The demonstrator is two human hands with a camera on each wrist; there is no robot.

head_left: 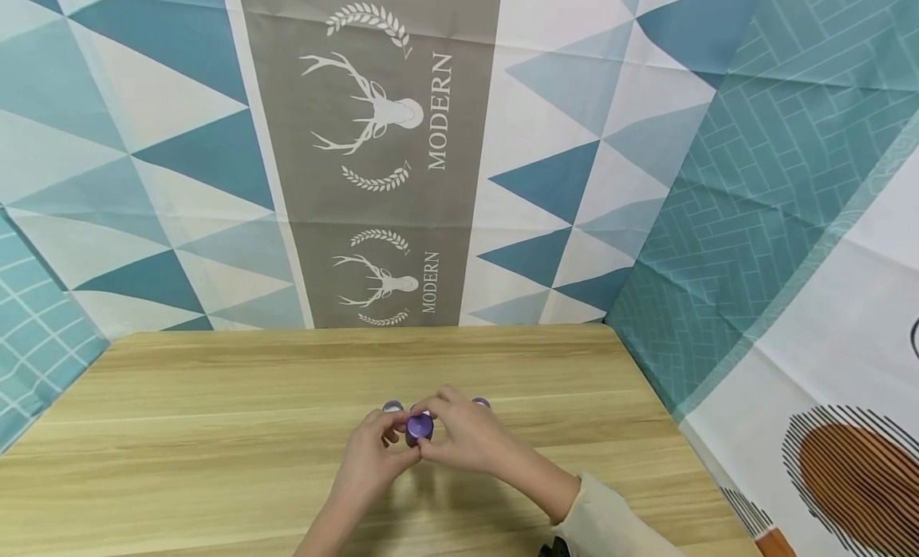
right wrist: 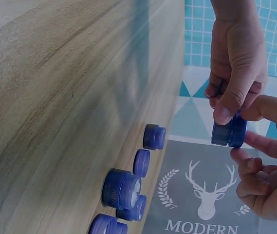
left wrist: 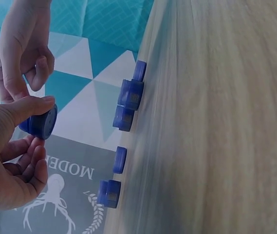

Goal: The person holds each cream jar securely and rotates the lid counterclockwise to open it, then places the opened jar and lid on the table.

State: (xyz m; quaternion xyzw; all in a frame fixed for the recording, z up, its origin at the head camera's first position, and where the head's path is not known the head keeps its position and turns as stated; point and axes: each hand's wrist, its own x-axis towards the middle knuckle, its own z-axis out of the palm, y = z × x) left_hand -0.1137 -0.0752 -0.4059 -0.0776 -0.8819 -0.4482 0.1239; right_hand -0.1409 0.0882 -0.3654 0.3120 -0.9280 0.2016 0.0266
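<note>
Both hands hold a small blue-purple cream jar [head_left: 420, 427] above the table, its lid facing up in the head view. My left hand [head_left: 376, 455] pinches the dark body of the jar [left wrist: 49, 122] between thumb and fingers. From the other side, my right hand [head_left: 467, 431] grips around the lid end, as the right wrist view shows, with thumb and fingertips on its rim. Behind them on the table stand an open jar [right wrist: 121, 189], with white inside, and a loose lid [right wrist: 141, 163]. In the head view these are mostly hidden by the hands.
Another jar [right wrist: 154, 136] stands near the far edge of the wooden table [head_left: 215, 429], with several more jars and lids close by. A patterned cloth [head_left: 560, 158] hangs upright behind the table, and more cloth borders its sides.
</note>
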